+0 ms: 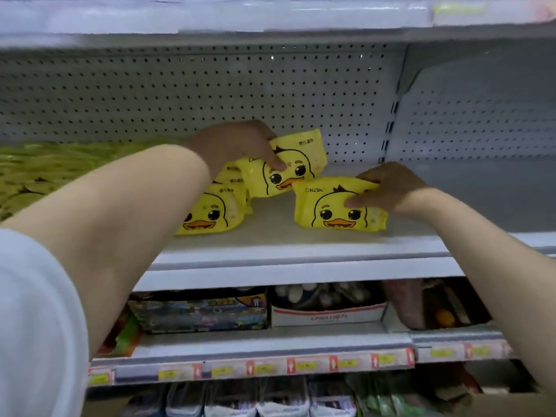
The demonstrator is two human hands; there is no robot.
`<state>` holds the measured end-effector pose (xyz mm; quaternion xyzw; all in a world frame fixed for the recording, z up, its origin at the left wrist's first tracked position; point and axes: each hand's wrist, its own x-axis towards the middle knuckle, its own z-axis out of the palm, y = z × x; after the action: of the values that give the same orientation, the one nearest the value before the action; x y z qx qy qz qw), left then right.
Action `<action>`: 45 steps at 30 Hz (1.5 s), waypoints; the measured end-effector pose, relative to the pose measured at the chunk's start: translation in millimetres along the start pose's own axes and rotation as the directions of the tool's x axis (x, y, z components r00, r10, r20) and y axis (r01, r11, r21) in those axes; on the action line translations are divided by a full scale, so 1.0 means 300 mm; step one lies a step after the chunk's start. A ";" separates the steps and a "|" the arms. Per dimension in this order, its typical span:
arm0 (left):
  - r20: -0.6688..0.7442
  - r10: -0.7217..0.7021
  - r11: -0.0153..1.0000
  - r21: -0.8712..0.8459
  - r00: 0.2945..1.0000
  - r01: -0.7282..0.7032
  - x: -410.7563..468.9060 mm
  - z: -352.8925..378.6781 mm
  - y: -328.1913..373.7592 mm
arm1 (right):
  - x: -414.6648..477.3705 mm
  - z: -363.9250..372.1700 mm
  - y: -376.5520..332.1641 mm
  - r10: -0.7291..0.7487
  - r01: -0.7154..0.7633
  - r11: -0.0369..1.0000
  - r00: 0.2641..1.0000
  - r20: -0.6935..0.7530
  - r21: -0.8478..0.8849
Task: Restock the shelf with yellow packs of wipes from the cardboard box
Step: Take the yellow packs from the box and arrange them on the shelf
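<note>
My left hand (237,145) grips a yellow duck-face pack of wipes (296,164) by its upper left corner and holds it tilted at the back of the white shelf (270,227). My right hand (388,188) pinches the top edge of a second yellow pack (331,212) that stands upright on the shelf to the right. A third pack (210,212) leans at the front left, with more yellow packs partly hidden behind it. The cardboard box is out of view.
Green-and-yellow goods (54,170) fill the shelf's left end. A perforated back panel (210,91) closes the shelf, and an upright divider (391,115) marks the bay to the right. Lower shelves hold boxed goods (204,311) and price tags (301,365).
</note>
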<state>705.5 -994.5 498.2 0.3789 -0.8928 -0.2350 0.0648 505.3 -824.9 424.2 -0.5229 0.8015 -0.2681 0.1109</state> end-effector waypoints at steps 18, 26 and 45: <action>0.131 0.187 0.948 0.235 0.974 -0.214 0.559 0.092 -0.109 | 0.200 0.038 -0.007 0.026 -0.026 0.997 1.000 0.006 0.067; -0.002 0.258 0.881 0.411 0.966 -0.235 0.607 0.114 -0.087 | 0.277 0.035 0.005 0.003 -0.005 0.997 1.000 0.025 0.074; -0.177 0.357 0.932 0.002 0.917 -0.362 0.397 0.086 -0.193 | 0.505 0.165 -0.032 -0.218 0.234 0.964 0.967 -0.131 0.127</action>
<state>651.5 -1104.1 441.0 0.2267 -0.9343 -0.1985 0.1906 470.7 -979.4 403.8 -0.5854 0.7205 -0.3650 0.0699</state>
